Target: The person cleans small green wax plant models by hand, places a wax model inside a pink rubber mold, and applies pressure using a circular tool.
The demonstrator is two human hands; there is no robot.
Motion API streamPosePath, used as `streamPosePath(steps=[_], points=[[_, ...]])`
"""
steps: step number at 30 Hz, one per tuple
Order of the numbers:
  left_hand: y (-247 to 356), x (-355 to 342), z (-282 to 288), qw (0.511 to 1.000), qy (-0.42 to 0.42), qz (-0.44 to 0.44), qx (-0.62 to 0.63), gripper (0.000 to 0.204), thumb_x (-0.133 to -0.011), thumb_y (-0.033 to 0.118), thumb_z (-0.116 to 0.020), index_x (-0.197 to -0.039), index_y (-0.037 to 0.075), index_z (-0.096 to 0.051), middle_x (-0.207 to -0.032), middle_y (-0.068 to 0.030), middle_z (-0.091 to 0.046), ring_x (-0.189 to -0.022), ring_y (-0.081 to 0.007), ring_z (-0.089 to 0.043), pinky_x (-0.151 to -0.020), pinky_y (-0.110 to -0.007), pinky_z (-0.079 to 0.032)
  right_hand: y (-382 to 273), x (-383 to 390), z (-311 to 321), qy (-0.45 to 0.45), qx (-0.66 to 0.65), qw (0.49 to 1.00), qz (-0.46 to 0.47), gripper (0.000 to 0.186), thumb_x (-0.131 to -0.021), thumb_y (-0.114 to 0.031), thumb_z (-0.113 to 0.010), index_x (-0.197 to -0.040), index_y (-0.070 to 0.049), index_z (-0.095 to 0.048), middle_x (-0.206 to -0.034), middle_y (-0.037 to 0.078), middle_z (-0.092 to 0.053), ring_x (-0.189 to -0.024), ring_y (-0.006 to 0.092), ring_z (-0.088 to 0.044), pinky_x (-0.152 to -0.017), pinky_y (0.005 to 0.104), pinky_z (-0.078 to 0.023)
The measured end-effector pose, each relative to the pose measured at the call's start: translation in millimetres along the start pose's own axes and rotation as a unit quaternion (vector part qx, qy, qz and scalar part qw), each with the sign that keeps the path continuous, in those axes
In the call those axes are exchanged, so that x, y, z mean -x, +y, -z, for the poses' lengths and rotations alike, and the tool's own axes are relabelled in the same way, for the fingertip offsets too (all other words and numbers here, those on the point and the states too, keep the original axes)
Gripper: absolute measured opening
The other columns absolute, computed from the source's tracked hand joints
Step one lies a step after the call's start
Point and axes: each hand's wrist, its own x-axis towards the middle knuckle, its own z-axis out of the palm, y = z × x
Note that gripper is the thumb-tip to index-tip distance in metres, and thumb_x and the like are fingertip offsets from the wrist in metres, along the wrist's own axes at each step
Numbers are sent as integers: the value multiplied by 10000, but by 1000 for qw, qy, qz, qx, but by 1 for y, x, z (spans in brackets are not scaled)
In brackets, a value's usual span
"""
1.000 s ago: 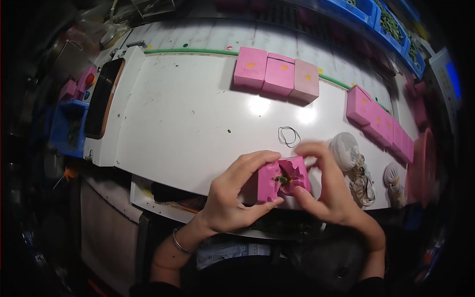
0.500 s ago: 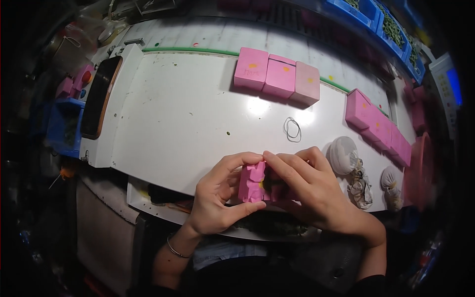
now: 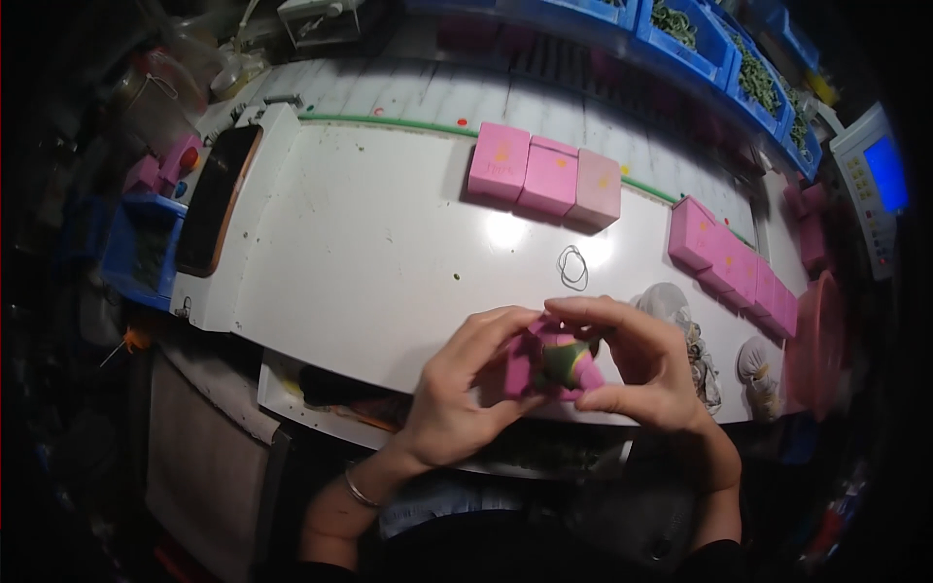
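Close to the table's near edge, my left hand (image 3: 457, 394) and my right hand (image 3: 651, 360) grip a small pink block (image 3: 520, 374) that looks like a rubber mould, fingers on top and thumbs below. It is spread apart, and a green part with a yellowish edge (image 3: 564, 363) shows in the gap; I cannot tell whether that is a separate piece. Beyond my hands lies a thin dark looped band (image 3: 573, 267). Two pink blocks (image 3: 501, 165) and a paler one (image 3: 595, 189) stand in a row at the back.
Several more pink blocks (image 3: 714, 248) line the right side, near tied cloth pouches (image 3: 753, 361) and a pink basin (image 3: 816, 335). A phone (image 3: 219, 199) rests on the left ledge. Blue bins (image 3: 685, 34) with small green pieces and a device with a blue screen (image 3: 880, 175) stand back right.
My hands have shifted right with the pink block. My right hand has turned and spread it, so more of the green part shows. The whole view has shifted slightly.
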Motion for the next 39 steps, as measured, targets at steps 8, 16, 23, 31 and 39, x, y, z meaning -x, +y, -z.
streamPosePath(steps=[8, 16, 23, 31, 39], points=[[39, -21, 7, 994, -13, 7, 105, 598, -798, 72, -702, -1327, -14, -437, -1170, -127, -532, -1044, -163, -556, -835, -255, -475, -28, 8, 5, 26, 57, 997, 42, 666, -776, 103, -527, -1397, 22, -303, -1143, 184, -585, -846, 165, -632, -751, 270, -491], [45, -17, -13, 996, 16, -79, -35, 317, -735, -56, -715, -1037, -12, -630, -1107, -134, -534, -882, -154, -603, -738, -258, -535, -21, 29, -6, 72, -37, 997, -18, 623, -836, 2, -622, -1376, 12, -310, -982, 117, -614, -865, 129, -623, -769, 232, -475], [41, -10, -23, 983, 15, -172, -60, 326, -691, -139, -683, -978, 4, -627, -1009, -119, -584, -752, -150, -612, -630, -245, -517, -20, 31, -18, 65, -249, 963, -82, 272, -879, -33, -596, -1093, 22, -437, -876, 83, -578, -651, 88, -585, -557, 217, -469], [50, -10, -26, 970, -26, -189, -150, 373, -686, -141, -669, -1019, 4, -584, -941, -119, -538, -739, -142, -554, -635, -231, -478, -16, 39, -24, 102, -282, 954, 6, 240, -862, 32, -577, -1023, 18, -400, -935, 131, -584, -836, 142, -582, -746, 264, -467], [71, 5, -23, 991, -59, -109, -46, 246, -756, -72, -693, -950, 36, -587, -961, -117, -520, -782, -147, -589, -669, -246, -514, -19, 51, -31, 80, -258, 959, 88, 317, -775, 103, -646, -981, 26, -417, -907, 171, -603, -814, 135, -582, -699, 258, -454]])
